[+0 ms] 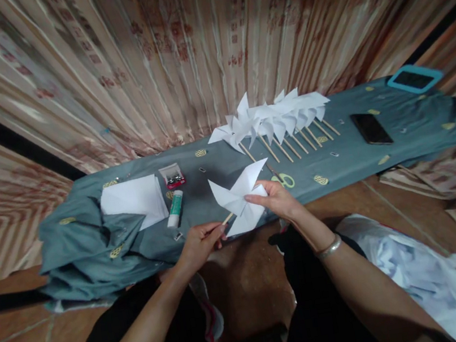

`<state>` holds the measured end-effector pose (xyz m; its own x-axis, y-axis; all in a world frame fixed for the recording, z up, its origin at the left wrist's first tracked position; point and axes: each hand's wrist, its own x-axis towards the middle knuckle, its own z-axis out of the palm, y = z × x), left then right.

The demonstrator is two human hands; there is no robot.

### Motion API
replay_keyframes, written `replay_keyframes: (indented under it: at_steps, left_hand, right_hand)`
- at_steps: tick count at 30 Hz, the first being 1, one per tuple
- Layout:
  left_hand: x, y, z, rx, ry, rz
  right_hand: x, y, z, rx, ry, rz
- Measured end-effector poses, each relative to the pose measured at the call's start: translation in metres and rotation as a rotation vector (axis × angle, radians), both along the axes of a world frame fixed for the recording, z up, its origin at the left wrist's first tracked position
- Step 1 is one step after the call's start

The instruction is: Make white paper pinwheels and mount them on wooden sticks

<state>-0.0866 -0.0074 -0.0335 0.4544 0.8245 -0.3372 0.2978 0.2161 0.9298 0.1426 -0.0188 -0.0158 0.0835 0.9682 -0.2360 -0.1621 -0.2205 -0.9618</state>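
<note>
A white paper pinwheel (pixel 236 201) is held between my two hands over the front edge of the cloth-covered table. My left hand (pixel 204 243) pinches its thin wooden stick (pixel 228 218). On the other side, my right hand (pixel 277 198) grips the folded paper, thumb near the pinwheel's middle. Just beyond that hand lie scissors (pixel 284 180) with yellow-green handles. Several more white pinwheels (pixel 275 118) overlap in a row at the back, their sticks pointing toward me. To the left are a glue stick (pixel 176 208) and an open small box (pixel 173 176) of metal pins.
A stack of white paper (pixel 133 199) rests at the table's left on a grey-green cloth (pixel 350 161). Toward the right lie a dark phone (pixel 371 128) and a blue-framed tablet (pixel 414 78). A plastic bag (pixel 424 279) of paper scraps stands on the floor. A curtain (pixel 192 45) hangs behind.
</note>
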Motion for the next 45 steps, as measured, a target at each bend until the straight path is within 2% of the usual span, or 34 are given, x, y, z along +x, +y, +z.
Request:
replay_keyframes:
  at_steps: [3, 9, 18, 29, 35, 40, 45]
  left_hand:
    - [-0.005, 0.000, -0.001, 0.082, 0.071, -0.026]
    - [-0.008, -0.006, 0.001, 0.385, 0.130, -0.017]
    - [-0.007, -0.013, -0.002, 0.474, 0.098, -0.014]
    - [-0.009, -0.014, 0.001, 0.499, 0.072, -0.006]
    - [-0.009, -0.014, -0.001, 0.466, 0.076, 0.004]
    - [-0.007, -0.014, -0.008, 0.352, 0.063, 0.031]
    - [-0.001, -0.021, -0.008, 0.191, 0.026, 0.080]
  right_hand:
    - [0.002, 0.000, -0.004, 0.000, -0.013, 0.009]
    - [0.001, 0.001, -0.010, 0.005, -0.023, 0.031]
    - [-0.003, -0.001, -0.010, 0.004, -0.051, 0.016]
    - [-0.012, 0.000, -0.004, -0.023, -0.014, -0.055]
    - [-0.012, 0.001, -0.010, -0.007, -0.027, -0.054]
    - [-0.008, 0.007, -0.013, -0.013, -0.067, -0.010]
    - [-0.005, 0.011, -0.008, -0.025, -0.095, 0.056]
